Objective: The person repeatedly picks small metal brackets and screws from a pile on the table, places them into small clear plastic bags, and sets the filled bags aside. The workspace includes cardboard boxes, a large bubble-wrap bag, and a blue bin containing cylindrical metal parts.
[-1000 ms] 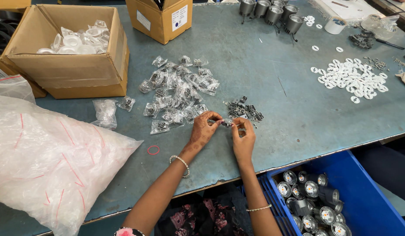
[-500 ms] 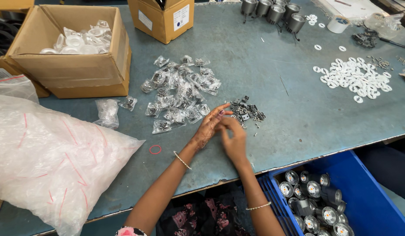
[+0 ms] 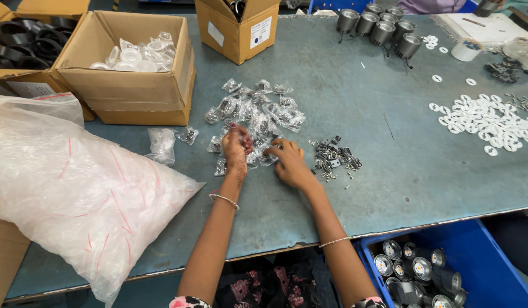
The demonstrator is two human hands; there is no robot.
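Note:
My left hand [image 3: 236, 149] rests at the near edge of a heap of several small clear plastic packets [image 3: 258, 111] on the grey-green table [image 3: 355, 182], fingers curled over one packet. My right hand [image 3: 288, 162] lies just to its right, fingertips pinching a packet at the heap's edge. To the right of this hand sits a small pile of dark metal clips and screws [image 3: 334, 158]. Both wrists wear thin bracelets.
A big clear plastic bag [image 3: 70, 188] fills the left. Cardboard boxes [image 3: 133, 85] stand at the back left, one more box [image 3: 236, 28] behind. White rings [image 3: 489, 120] lie at right, grey lamp housings [image 3: 383, 28] at the back, a blue bin [image 3: 446, 268] with lamps below the edge.
Both hands moved left from the metal clip pile to the near edge of the packet heap and now touch packets there.

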